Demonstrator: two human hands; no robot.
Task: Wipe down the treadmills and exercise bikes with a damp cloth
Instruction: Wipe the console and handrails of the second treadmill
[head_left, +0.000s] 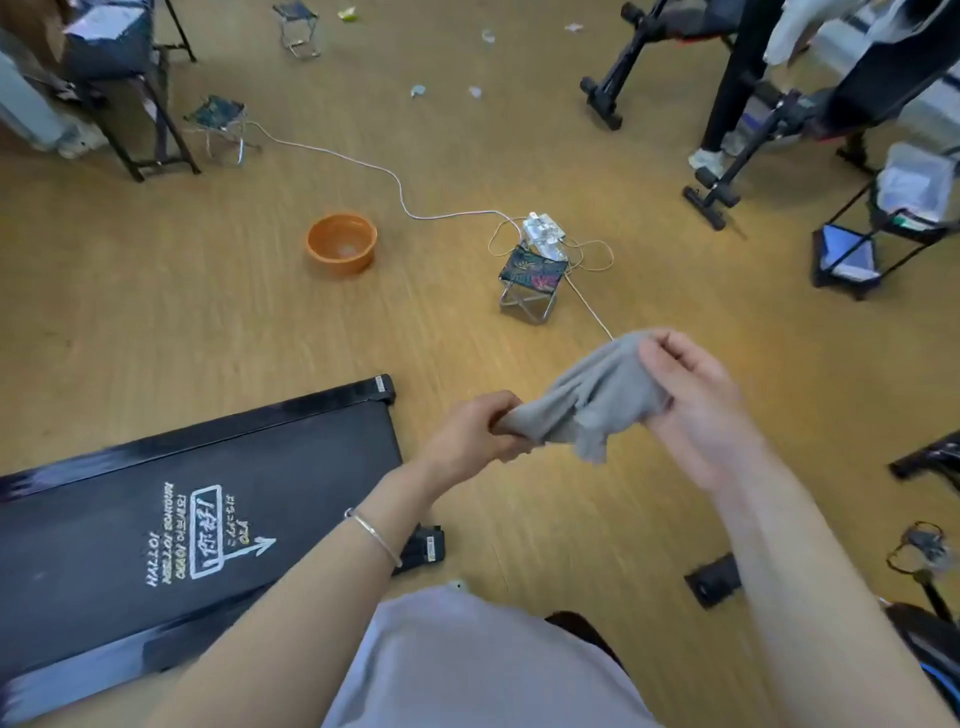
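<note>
We see the grey cloth (597, 400) held mid-air over the wooden floor (156, 312). Left hand (480, 428) fists one end, right hand (691, 395) pinches the other, the two hands apart. The black treadmill (182, 519) end edge lies lower left. The orange basin (341, 243) and folding stool (531, 280) sit well apart, with floor between them.

One camera only, wide-angle, worn on my head, looking forward and steeply down at the tan wood-grain floor (156, 322). The flat black treadmill deck with white lettering (130, 519) fills the lower left, close under me. Just right of it my left hand (478, 431) and right hand (691, 395), nearest the lens, grip a soft grey cloth (597, 400). Far beyond the deck, black exercise-bike frames (601, 103) reach the top edge.
</note>
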